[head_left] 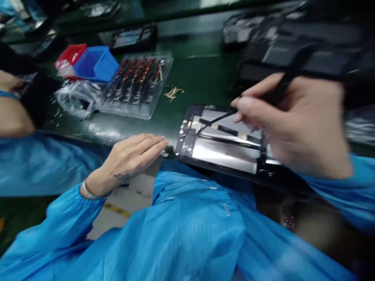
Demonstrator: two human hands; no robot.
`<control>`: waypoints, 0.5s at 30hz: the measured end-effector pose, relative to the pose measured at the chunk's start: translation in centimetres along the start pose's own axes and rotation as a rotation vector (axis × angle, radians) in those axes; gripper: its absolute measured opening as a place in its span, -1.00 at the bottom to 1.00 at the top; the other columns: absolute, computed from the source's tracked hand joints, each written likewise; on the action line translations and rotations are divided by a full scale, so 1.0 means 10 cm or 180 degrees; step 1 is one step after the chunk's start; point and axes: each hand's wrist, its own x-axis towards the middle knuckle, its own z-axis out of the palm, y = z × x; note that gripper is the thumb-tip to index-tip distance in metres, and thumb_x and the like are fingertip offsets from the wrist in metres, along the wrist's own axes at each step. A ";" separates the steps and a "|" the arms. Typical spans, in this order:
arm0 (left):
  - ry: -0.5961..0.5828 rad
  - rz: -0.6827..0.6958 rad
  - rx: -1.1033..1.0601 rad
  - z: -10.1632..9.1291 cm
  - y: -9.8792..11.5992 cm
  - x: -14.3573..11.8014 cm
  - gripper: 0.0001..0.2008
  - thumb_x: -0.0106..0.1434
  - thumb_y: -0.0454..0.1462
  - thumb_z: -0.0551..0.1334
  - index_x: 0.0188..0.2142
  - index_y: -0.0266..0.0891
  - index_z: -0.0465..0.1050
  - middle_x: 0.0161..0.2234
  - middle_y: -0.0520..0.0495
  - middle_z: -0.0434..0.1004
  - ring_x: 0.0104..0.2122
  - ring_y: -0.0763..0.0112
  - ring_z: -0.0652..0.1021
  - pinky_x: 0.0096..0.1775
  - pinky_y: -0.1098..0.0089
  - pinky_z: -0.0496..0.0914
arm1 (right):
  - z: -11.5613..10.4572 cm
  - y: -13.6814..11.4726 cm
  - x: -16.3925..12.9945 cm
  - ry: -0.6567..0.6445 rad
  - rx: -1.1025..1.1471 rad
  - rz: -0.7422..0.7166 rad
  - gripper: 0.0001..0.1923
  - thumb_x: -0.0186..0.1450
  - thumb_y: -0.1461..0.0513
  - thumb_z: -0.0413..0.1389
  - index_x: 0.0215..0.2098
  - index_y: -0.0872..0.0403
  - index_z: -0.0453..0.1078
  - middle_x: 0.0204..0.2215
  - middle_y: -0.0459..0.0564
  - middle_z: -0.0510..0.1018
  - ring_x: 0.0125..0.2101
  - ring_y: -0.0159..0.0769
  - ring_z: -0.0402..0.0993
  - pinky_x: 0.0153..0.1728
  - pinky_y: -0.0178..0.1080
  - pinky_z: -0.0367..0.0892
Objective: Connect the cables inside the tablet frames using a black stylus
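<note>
An opened tablet-like device with silver panels inside a black frame lies at the bench edge. My right hand, somewhat blurred, is closed on black tweezers. Their thin tips point down at the device's inside, near its left end; whether they touch it I cannot tell. Dark strips with gold-coloured parts run along the middle of the device. My left hand rests at the bench edge, left of the device, its fingers stretched out and holding nothing.
A clear plastic tray holds several dark and red parts. Behind it stand a blue bin and a red bin. Small tan strips lie loose on the green bench. Dark devices are stacked back right. A co-worker's arm is at left.
</note>
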 end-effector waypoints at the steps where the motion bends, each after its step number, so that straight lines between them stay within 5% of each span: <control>1: 0.0216 0.0110 0.0146 -0.02 -0.02 0.21 -0.82 0.44 -0.33 0.20 -0.01 -0.34 0.46 -0.18 -0.13 0.65 -0.26 0.31 0.62 -0.23 0.34 0.52 | 0.06 -0.06 0.01 0.0044 -0.0021 -0.0040 -0.93 0.31 0.26 0.29 -0.34 0.07 0.53 -0.51 -0.15 0.55 -0.50 -0.49 0.40 -0.44 -0.29 0.25; 6: 0.1111 0.0567 0.1137 -0.04 0.02 1.18 -0.72 0.45 -0.21 0.18 -0.40 -0.26 0.44 -0.57 0.00 0.38 -0.54 0.35 0.41 -0.51 0.30 0.22 | 0.04 -0.13 0.08 0.0194 0.0105 0.0025 -0.90 0.28 0.24 0.28 -0.38 0.08 0.48 -0.54 -0.13 0.55 -0.56 -0.47 0.28 -0.51 -0.29 0.21; 10: 0.1274 0.0502 0.1182 0.05 0.03 1.44 -0.63 0.44 -0.33 0.14 -0.54 -0.23 0.34 -0.62 0.02 0.31 -0.57 0.40 0.34 -0.51 0.31 0.11 | 0.00 -0.10 0.10 0.0148 0.0226 -0.0091 -0.85 0.29 0.18 0.27 -0.39 0.09 0.47 -0.53 -0.14 0.54 -0.54 -0.47 0.29 -0.47 -0.29 0.24; 12: 0.1220 0.0280 0.0624 0.09 -0.01 1.42 -0.70 0.43 -0.35 0.16 -0.47 -0.27 0.44 -0.59 0.03 0.38 -0.56 0.44 0.35 -0.50 0.34 0.11 | 0.00 -0.09 0.12 0.0143 0.0175 -0.0203 -0.81 0.34 0.13 0.24 -0.35 0.09 0.48 -0.48 -0.12 0.55 -0.49 -0.45 0.34 -0.41 -0.28 0.27; 15: 0.1131 -0.0425 -0.1183 0.09 -0.07 1.37 -0.81 0.43 -0.28 0.22 -0.29 -0.29 0.57 -0.55 0.07 0.43 -0.57 0.55 0.33 -0.53 0.44 0.11 | -0.01 -0.04 0.15 0.0074 -0.0213 -0.0410 -0.79 0.36 0.09 0.22 -0.27 0.08 0.52 -0.40 -0.10 0.56 -0.40 -0.41 0.40 -0.34 -0.28 0.29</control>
